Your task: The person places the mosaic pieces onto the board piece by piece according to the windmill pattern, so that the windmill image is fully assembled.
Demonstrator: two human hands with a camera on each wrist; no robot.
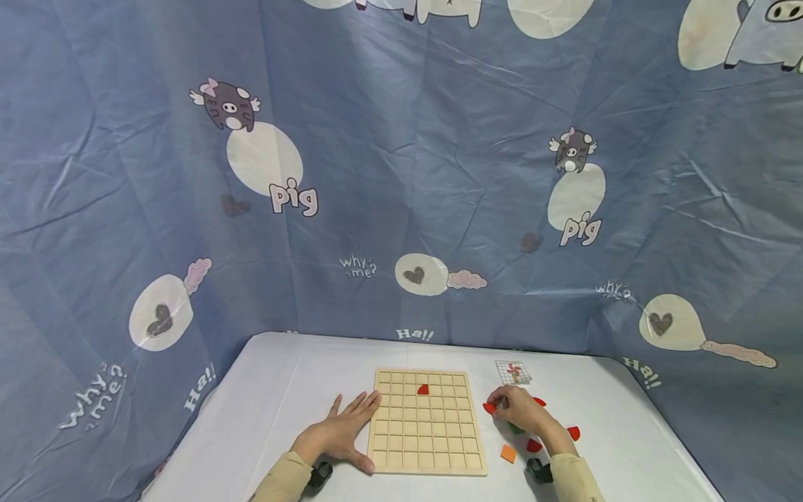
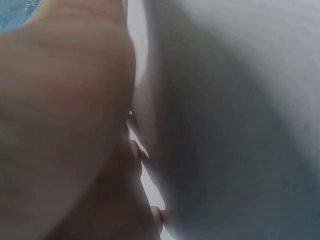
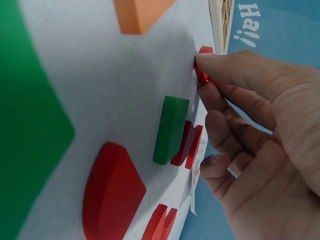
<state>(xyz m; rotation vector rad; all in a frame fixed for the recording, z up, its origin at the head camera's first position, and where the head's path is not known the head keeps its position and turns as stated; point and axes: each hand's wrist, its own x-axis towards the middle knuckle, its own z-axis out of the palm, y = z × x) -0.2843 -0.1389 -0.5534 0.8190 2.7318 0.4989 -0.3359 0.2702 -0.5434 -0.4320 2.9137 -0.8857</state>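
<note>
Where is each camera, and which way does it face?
Head: on the head, facing forward and down at a wooden board and blue curtain; left hand, right hand and sleeves show.
Left wrist: on that wrist, looking past the left hand, blurred at left, over the tabletop.
Right wrist: on that wrist, looking at the right hand pinching a red piece.
Shared: head and right wrist views both show the right hand, that red piece and an orange piece.
</note>
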